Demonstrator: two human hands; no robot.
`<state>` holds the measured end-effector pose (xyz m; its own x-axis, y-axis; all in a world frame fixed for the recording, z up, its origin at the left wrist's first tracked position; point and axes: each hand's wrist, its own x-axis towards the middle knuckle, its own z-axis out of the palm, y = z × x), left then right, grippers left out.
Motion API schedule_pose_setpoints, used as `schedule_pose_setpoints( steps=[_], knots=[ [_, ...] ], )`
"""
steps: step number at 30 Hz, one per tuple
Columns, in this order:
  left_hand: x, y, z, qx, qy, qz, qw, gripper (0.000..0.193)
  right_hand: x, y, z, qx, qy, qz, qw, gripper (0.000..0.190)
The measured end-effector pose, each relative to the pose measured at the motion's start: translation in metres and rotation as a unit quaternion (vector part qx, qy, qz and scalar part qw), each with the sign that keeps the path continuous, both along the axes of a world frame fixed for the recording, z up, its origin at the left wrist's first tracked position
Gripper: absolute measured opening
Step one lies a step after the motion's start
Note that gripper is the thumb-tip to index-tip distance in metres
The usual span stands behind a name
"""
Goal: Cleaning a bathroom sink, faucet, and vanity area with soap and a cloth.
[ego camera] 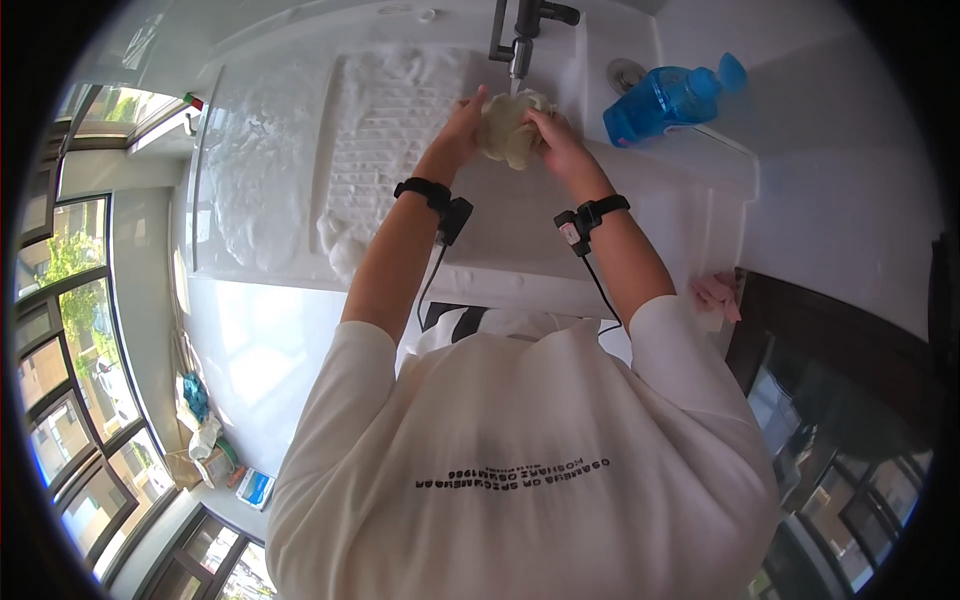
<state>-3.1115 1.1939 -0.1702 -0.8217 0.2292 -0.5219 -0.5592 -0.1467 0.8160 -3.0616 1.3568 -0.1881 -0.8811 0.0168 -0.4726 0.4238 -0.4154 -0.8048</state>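
Observation:
A crumpled pale yellow-green cloth [508,133] hangs between my two hands above the sink basin [502,210]. My left hand [463,129] grips its left edge, thumb pointing up. On the other side my right hand [556,139] pinches it, with the thumb laid over the front. Directly above the cloth is the spout of a dark tap [520,54], and a thin water stream [515,85] falls from it onto the cloth. Folds hide some of my fingertips.
White foam covers the ribbed washboard [390,150] and the left ledge [251,165]. A blue detergent bottle [660,105] lies on the right rim. A pink cloth [718,294] hangs near the lower right. Cables run from the wrist-worn devices [454,217] on both arms.

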Motion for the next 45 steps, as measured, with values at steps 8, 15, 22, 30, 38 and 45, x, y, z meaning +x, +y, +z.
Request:
schedule_pose_setpoints(
  steps=[8, 15, 22, 30, 38, 45],
  knots=[
    [-0.032, -0.086, -0.085, 0.417, -0.132, -0.137, 0.889, 0.03, -0.032, -0.043, 0.023, 0.295, 0.038, -0.033, 0.954, 0.035],
    [-0.015, -0.022, -0.011, 0.371, -0.176, -0.022, 0.911, 0.03, -0.008, 0.013, -0.023, 0.57, 0.12, 0.006, 0.813, 0.038],
    [-0.019, -0.159, -0.187, -0.002, 0.294, -0.3, 0.908, 0.056, 0.017, -0.079, 0.097, 0.515, 0.267, -0.042, 0.813, 0.026],
    [-0.002, -0.046, 0.043, -0.062, 0.082, -0.267, 0.958, 0.055, 0.038, 0.002, 0.095, 0.539, 0.26, -0.107, 0.794, 0.023],
    [-0.012, -0.045, 0.018, -0.256, 0.224, -0.2, 0.919, 0.037, 0.033, -0.001, 0.077, 0.511, 0.276, -0.129, 0.804, 0.026],
    [-0.019, -0.045, -0.011, -0.129, 0.36, -0.171, 0.908, 0.055, 0.021, 0.0, 0.058, 0.546, 0.253, -0.126, 0.788, 0.032]
  ],
)
